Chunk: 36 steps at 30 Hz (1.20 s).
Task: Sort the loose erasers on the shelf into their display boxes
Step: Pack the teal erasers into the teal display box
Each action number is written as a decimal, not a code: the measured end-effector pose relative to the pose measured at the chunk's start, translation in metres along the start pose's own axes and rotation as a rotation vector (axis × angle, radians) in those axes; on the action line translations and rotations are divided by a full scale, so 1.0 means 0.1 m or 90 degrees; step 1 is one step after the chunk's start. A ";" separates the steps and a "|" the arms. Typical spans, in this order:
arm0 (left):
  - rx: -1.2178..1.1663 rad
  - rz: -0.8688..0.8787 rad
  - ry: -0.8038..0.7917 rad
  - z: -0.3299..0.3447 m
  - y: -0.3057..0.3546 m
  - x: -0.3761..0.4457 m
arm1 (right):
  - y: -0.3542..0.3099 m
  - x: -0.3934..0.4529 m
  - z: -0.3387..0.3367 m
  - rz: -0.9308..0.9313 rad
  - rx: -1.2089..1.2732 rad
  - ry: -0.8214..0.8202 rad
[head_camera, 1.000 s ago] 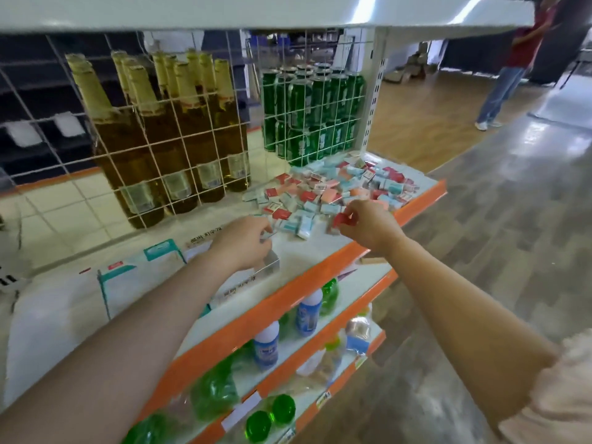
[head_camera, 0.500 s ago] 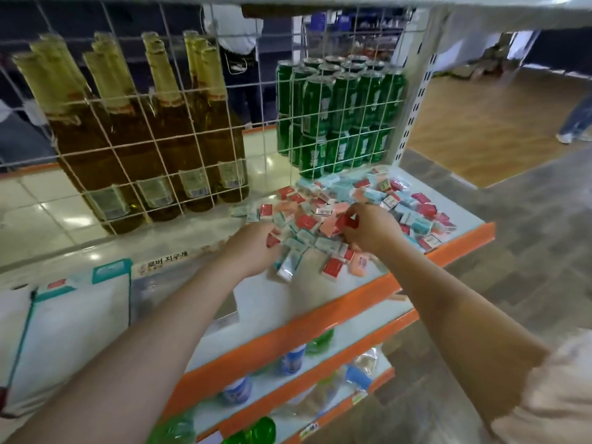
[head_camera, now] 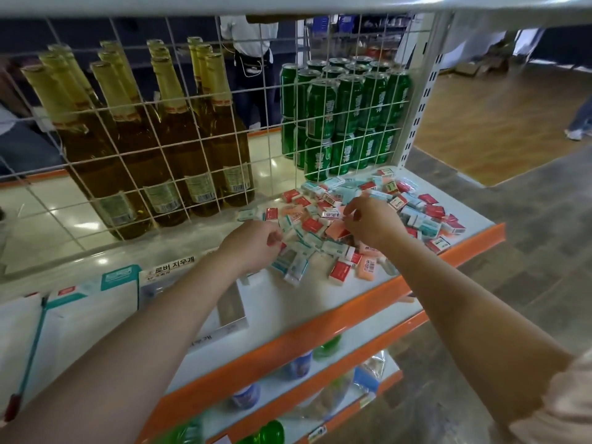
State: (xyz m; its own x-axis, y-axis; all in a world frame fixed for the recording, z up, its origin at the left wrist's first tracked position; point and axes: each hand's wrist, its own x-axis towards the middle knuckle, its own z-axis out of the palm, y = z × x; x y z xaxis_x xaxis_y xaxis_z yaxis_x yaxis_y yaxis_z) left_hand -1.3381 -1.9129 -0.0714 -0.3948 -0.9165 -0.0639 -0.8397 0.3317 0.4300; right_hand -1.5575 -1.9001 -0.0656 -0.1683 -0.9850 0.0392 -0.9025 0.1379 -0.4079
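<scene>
A heap of loose erasers in red, teal, white and orange wrappers covers the right part of the white shelf. My left hand is at the heap's left edge, fingers curled, pinching a small red eraser at its fingertips. My right hand lies over the middle of the heap, thumb and fingers curled onto an eraser; which one is hidden by the fingers. A teal-and-white display box and a clear display box with a Korean label stand on the left, the latter partly under my left forearm.
A white wire grid closes the back of the shelf, with amber bottles and green cans behind it. The shelf has an orange front edge. Lower shelves hold bottles. The aisle floor lies to the right.
The view has moved closer to the shelf. My left hand went from the display box into the heap's left edge. My right hand shifted a little further into the pile.
</scene>
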 end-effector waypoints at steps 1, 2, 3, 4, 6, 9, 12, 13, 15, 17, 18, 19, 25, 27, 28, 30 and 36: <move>0.004 0.008 0.000 0.01 -0.01 -0.03 | -0.02 -0.03 0.02 -0.008 0.000 -0.003; 0.006 0.013 -0.001 0.02 -0.01 -0.06 | -0.03 -0.07 0.04 -0.019 -0.004 -0.005; 0.006 0.019 -0.004 0.03 -0.01 -0.10 | -0.04 -0.11 0.06 -0.026 -0.010 -0.007; 0.006 0.024 -0.008 0.05 -0.01 -0.13 | -0.04 -0.16 0.08 -0.031 -0.016 -0.009; 0.001 0.029 -0.008 0.10 0.01 -0.20 | -0.03 -0.24 0.12 -0.034 -0.024 -0.009; -0.004 0.011 0.007 0.19 0.06 -0.28 | 0.03 -0.36 0.16 -0.020 -0.030 -0.014; -0.008 -0.014 0.019 0.29 0.13 -0.35 | 0.10 -0.43 0.16 -0.012 -0.044 -0.034; -0.004 -0.021 0.027 0.32 0.16 -0.36 | 0.12 -0.44 0.16 -0.012 -0.047 -0.038; 0.008 -0.048 0.045 0.38 0.20 -0.37 | 0.15 -0.45 0.14 -0.013 -0.046 -0.041; 0.015 -0.083 0.063 0.42 0.21 -0.35 | 0.18 -0.45 0.13 -0.017 -0.032 -0.043; 0.009 -0.098 0.074 0.43 0.21 -0.33 | 0.19 -0.44 0.12 -0.021 -0.025 -0.043; -0.005 -0.114 0.085 0.45 0.21 -0.32 | 0.20 -0.42 0.12 -0.026 -0.019 -0.042; -0.030 -0.168 0.089 0.57 0.22 -0.29 | 0.23 -0.33 0.11 -0.039 -0.047 -0.042; -0.006 -0.174 0.089 0.59 0.25 -0.28 | 0.23 -0.29 0.12 -0.046 -0.050 -0.050; -0.001 -0.177 0.096 0.61 0.27 -0.27 | 0.23 -0.27 0.13 -0.050 -0.050 -0.053; -0.011 -0.183 0.114 0.64 0.29 -0.25 | 0.23 -0.23 0.14 -0.062 -0.055 -0.058; -0.039 -0.210 0.134 0.67 0.33 -0.19 | 0.26 -0.16 0.16 -0.079 -0.065 -0.078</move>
State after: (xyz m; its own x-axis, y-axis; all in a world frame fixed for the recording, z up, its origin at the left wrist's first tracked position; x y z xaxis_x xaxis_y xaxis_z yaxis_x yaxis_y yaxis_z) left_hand -1.3836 -1.8699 -0.1162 -0.0172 -0.9996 -0.0238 -0.8825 0.0040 0.4703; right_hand -1.5716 -1.8821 -0.0908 -0.0093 -0.9995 -0.0298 -0.9502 0.0181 -0.3113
